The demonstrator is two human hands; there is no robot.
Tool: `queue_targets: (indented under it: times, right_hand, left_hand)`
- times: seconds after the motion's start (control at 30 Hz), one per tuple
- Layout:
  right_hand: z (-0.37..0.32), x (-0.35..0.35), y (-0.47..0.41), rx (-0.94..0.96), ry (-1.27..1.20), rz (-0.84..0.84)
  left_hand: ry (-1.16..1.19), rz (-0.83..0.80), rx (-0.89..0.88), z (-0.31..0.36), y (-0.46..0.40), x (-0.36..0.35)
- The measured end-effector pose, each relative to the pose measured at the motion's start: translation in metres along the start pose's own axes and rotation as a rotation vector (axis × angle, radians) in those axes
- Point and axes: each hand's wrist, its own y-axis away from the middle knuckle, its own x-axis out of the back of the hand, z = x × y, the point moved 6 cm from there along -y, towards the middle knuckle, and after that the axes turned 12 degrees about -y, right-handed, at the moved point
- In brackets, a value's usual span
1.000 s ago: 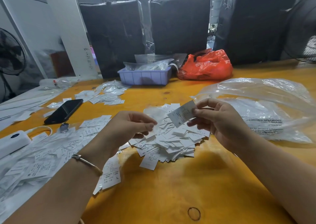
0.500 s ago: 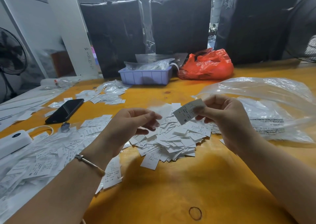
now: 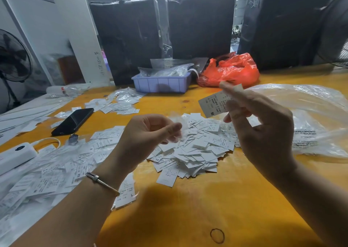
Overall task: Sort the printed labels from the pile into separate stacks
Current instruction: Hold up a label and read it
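Note:
A loose pile of small white printed labels point(image 3: 197, 147) lies in the middle of the orange table point(image 3: 188, 209). My right hand point(image 3: 259, 132) is raised above the pile's right side and pinches one label marked M point(image 3: 212, 105) between thumb and fingers. My left hand point(image 3: 145, 135) hovers over the pile's left edge, fingers curled, pinching a small clear plastic sleeve point(image 3: 178, 128). A wide spread of sorted labels point(image 3: 56, 171) covers the table to the left, and a small stack with an L label point(image 3: 126, 192) lies by my left wrist.
A black phone point(image 3: 73, 121) and a white power bank point(image 3: 15, 156) lie at left. More labels point(image 3: 116, 103) sit behind the phone. A purple tray point(image 3: 162, 83) and a red bag point(image 3: 229, 71) stand at the back. A large clear plastic bag point(image 3: 310, 118) fills the right. A rubber band point(image 3: 217, 235) lies near me.
My right hand has lifted the single label higher and to the right, away from the pile. My left hand now holds a clear sleeve pulled apart from the label.

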Motion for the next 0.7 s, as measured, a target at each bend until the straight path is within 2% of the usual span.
queue_targets:
  times: [0.1, 0.23, 0.47, 0.7]
  right_hand:
    - [0.001, -0.004, 0.001, -0.03, 0.017, -0.026]
    - [0.0, -0.001, -0.002, -0.102, -0.081, 0.012]
    - [-0.01, -0.004, -0.001, -0.11, -0.202, -0.011]
    - [-0.013, -0.009, 0.0, -0.12, -0.226, -0.057]
  left_hand:
    - [0.002, 0.01, -0.034, 0.004, 0.001, 0.0]
    - [0.013, 0.038, -0.068, 0.007, 0.002, 0.001]
    - [-0.02, 0.082, -0.118, 0.011, 0.003, 0.003]
    - [-0.065, 0.049, -0.136, 0.013, 0.004, -0.001]
